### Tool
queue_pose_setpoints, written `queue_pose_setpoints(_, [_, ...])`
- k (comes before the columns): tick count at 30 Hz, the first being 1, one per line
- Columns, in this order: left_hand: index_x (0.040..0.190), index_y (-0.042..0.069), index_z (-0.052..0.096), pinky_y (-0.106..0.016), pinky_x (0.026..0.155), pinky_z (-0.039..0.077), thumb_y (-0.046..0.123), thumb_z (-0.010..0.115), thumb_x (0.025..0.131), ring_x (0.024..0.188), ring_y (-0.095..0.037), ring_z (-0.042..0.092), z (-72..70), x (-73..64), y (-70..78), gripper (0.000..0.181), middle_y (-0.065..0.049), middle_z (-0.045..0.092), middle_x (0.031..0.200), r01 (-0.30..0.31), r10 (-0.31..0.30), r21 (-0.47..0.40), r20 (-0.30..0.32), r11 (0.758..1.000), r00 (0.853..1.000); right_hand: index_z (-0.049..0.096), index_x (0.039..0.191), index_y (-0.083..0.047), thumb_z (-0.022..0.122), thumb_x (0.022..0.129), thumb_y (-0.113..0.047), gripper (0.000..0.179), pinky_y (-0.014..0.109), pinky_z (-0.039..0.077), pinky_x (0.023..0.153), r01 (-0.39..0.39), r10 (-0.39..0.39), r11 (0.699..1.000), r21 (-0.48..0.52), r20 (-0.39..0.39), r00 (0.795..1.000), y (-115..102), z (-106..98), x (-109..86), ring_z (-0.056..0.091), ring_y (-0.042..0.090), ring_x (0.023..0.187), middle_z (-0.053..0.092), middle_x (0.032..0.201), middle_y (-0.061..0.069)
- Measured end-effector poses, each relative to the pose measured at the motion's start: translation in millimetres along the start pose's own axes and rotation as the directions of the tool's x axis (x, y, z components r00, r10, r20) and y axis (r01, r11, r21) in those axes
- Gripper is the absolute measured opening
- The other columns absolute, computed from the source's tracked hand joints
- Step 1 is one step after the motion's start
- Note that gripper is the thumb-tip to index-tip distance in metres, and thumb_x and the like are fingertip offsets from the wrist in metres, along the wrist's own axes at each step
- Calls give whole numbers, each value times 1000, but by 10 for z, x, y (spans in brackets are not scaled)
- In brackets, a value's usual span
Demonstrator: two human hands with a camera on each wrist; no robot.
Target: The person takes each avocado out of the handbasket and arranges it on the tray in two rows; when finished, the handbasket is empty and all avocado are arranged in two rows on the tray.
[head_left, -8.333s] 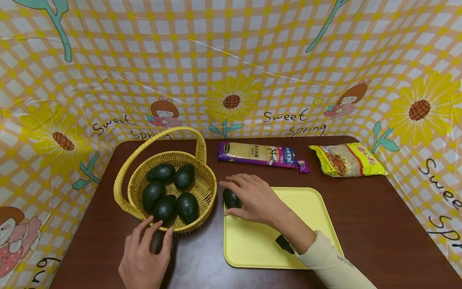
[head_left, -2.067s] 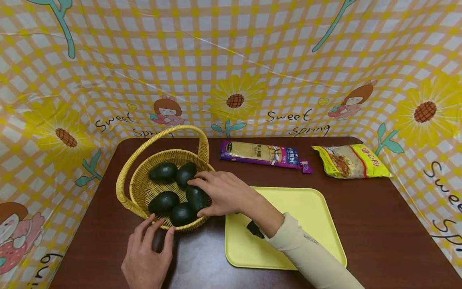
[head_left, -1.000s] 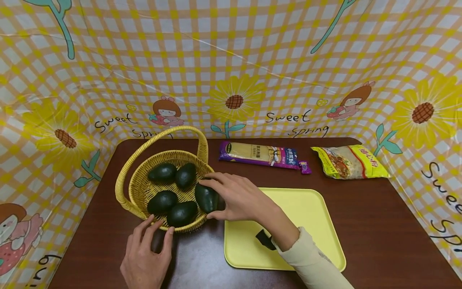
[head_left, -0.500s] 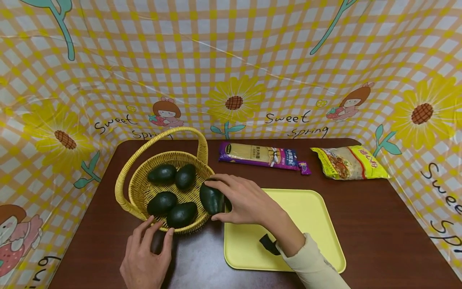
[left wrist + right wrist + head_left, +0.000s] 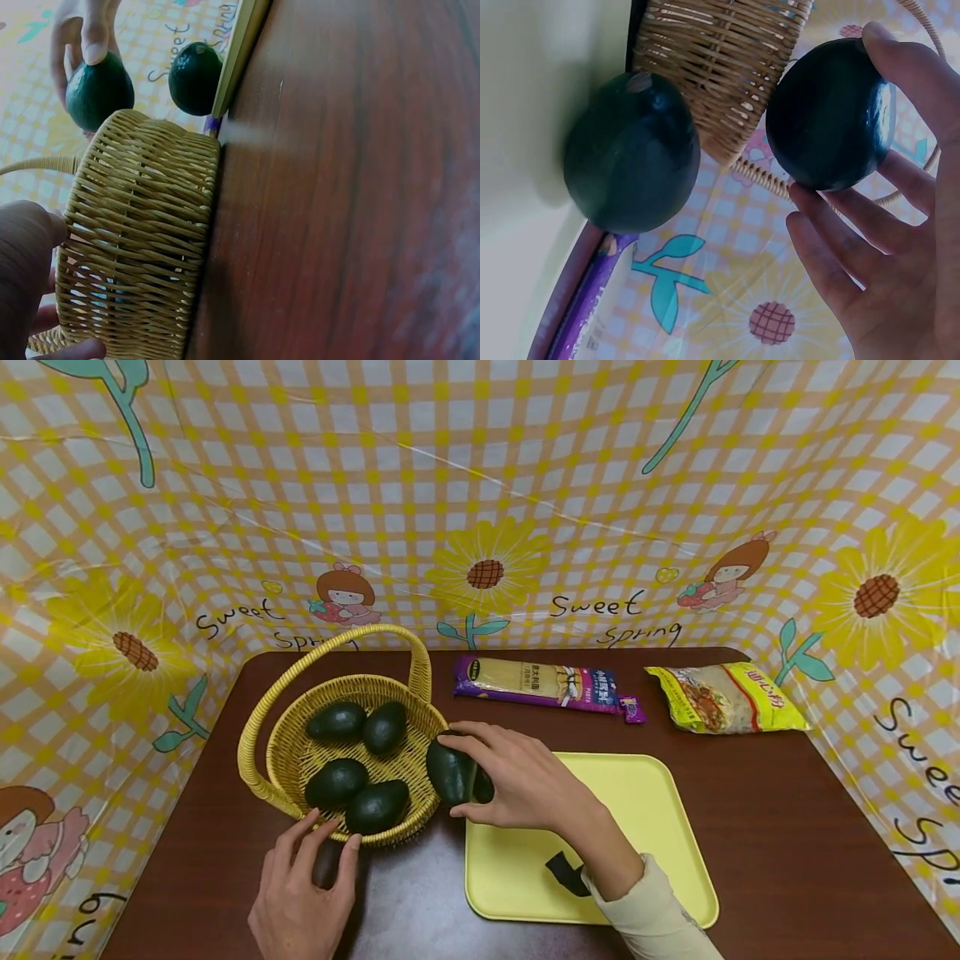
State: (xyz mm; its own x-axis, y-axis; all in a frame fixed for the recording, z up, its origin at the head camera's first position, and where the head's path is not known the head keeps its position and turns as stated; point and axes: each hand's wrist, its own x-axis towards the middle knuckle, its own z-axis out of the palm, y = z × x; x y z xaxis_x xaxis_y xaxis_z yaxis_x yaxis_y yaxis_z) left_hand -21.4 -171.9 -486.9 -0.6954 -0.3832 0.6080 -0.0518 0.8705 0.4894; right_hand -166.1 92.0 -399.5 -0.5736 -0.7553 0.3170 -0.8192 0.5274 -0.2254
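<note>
Near the middle of the head view, the right hand point(image 5: 528, 781) grips a dark green avocado point(image 5: 448, 772) between thumb and fingertips, just beside the basket point(image 5: 360, 687). Its skin is smooth and glossy, its body plump and rounded. A matching avocado point(image 5: 634, 154), brownish at one tip, sits at the tray point(image 5: 637, 818)'s left edge. The left hand point(image 5: 303, 889), lower left, rests relaxed fingertips on the basket's rim.

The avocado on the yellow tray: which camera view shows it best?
The right wrist view: there that avocado is large and unobstructed. In the head view, the right hand and held avocado partly hide it; the left wrist view shows it smaller, partly behind the tray's rim.
</note>
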Motion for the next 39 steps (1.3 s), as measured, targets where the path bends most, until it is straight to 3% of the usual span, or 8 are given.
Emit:
queue_pose_setpoints(27, [110,15,84,-59,62,59,34,94,86,99,-34,72,-3,-6,3,32,-7,74,125,17,-17,8,18,1000,1000,58,154,-16,94,82,-49,87,55,58,100,-48,48,999,5,-26,999,144,-25,-186,65,33,132,58,155,11])
queue_pose_setpoints(39, [110,15,84,-60,64,59,34,93,86,100,-35,72,-2,-1,10,32,-7,74,125,21,-21,8,19,1000,1000,57,155,-16,93,82,-50,88,58,58,99,-108,108,994,-1,3,994,243,-90,-319,65,36,132,56,157,12])
